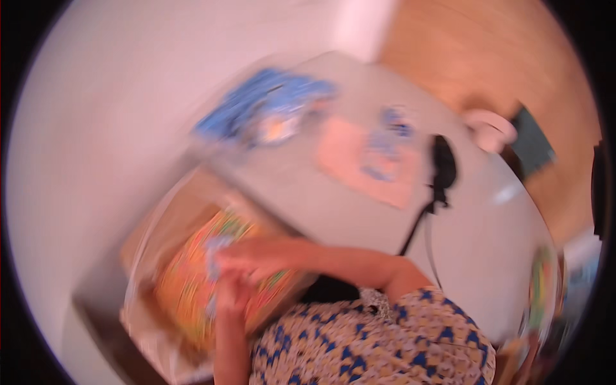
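In the lower left of the frame, an open brown cardboard box (189, 192) held a heap of thin strips in orange, yellow and green (183, 292). The left hand (234, 292) and the right hand (249, 255) were over this heap, close against each other. A small pale-blue piece (215, 256) was at the fingertips of the right hand, also in the lower left. Because of the blur, I could not tell whether the fingers of either hand were pinching it or spread. On the light-grey table (487, 218), a shiny blue plastic packet (247, 106) lay in the upper left, and a flat pink sheet (337, 151) lay right of the upper centre.
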A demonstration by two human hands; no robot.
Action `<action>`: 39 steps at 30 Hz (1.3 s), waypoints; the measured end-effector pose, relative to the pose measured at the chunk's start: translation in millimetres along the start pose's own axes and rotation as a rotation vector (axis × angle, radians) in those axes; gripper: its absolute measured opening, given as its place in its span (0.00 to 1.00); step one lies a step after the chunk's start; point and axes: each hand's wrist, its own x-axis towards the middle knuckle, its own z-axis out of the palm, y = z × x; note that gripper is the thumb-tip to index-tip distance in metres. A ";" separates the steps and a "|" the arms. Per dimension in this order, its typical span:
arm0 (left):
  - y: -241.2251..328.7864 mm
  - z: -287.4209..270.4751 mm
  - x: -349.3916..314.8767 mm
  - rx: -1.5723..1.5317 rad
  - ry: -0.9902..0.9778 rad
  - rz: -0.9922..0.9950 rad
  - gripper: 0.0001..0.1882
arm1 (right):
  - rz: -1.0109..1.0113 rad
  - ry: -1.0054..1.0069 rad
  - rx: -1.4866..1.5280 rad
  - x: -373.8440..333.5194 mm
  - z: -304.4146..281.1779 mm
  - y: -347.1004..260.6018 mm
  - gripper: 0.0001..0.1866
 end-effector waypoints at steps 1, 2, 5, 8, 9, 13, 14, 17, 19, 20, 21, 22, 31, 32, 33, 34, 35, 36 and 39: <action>2.0 5.1 -6.5 0.016 -0.032 0.073 0.16 | -0.020 0.021 -0.048 3.4 0.3 -2.7 0.23; -1.0 -6.1 -4.6 0.047 -0.059 0.106 0.14 | -0.253 0.172 -0.143 5.9 8.0 2.1 0.21; -16.7 -23.7 30.7 -0.002 -0.233 0.126 0.19 | -0.219 0.149 -0.259 1.3 23.7 15.1 0.19; -24.9 -57.3 73.3 0.233 -0.295 0.119 0.20 | -0.135 0.241 -0.298 -3.6 12.3 -0.2 0.19; -26.6 -70.2 84.8 0.309 -0.296 0.138 0.20 | -0.105 0.369 -0.281 -4.3 11.9 -5.7 0.19; -54.6 -84.1 138.2 0.587 -0.254 0.254 0.22 | 0.112 0.354 -0.491 -17.8 14.5 -43.7 0.15; -58.7 -91.7 146.5 0.663 -0.218 0.282 0.22 | 0.177 0.354 -0.531 -16.1 18.0 -50.5 0.16; -66.0 -135.0 132.9 0.920 -0.003 0.341 0.23 | 0.275 0.319 -0.408 -2.8 38.2 -39.5 0.16; -74.9 -196.8 84.3 1.088 0.265 0.354 0.24 | 0.249 0.307 -0.254 8.4 66.6 -38.0 0.16; -35.3 -92.9 60.7 1.114 0.287 0.328 0.24 | 0.235 0.409 -0.266 -8.8 53.3 -24.9 0.15; -22.7 41.2 -8.3 0.996 0.002 0.663 0.16 | 0.199 0.473 -0.228 -13.7 54.5 -12.7 0.15; -11.5 31.2 -3.4 1.363 -0.142 0.597 0.22 | -0.128 0.468 -0.363 -19.6 50.1 6.1 0.11; 12.0 64.8 -46.0 1.295 0.115 0.453 0.11 | 0.195 0.453 -0.036 -20.0 28.2 -38.7 0.15; 24.1 70.7 -55.6 1.404 0.195 0.206 0.14 | 0.309 0.483 0.126 -16.8 29.4 -36.8 0.15; 39.1 68.7 -62.8 1.490 0.242 0.233 0.20 | 0.436 0.526 0.273 -19.0 29.7 -34.7 0.15; 45.2 48.9 -71.1 1.487 0.258 0.227 0.20 | 0.434 0.513 0.283 -22.8 28.7 -30.8 0.15; 48.4 20.4 -78.4 1.732 0.339 0.423 0.22 | 0.415 0.508 0.211 -24.6 26.4 -26.3 0.14; 52.4 9.7 -81.0 1.973 0.410 0.629 0.24 | 0.398 0.508 0.135 -24.0 24.3 -22.3 0.13; 44.2 -4.2 -87.8 2.118 0.556 0.440 0.24 | 0.384 0.463 0.036 -23.2 25.2 -24.5 0.15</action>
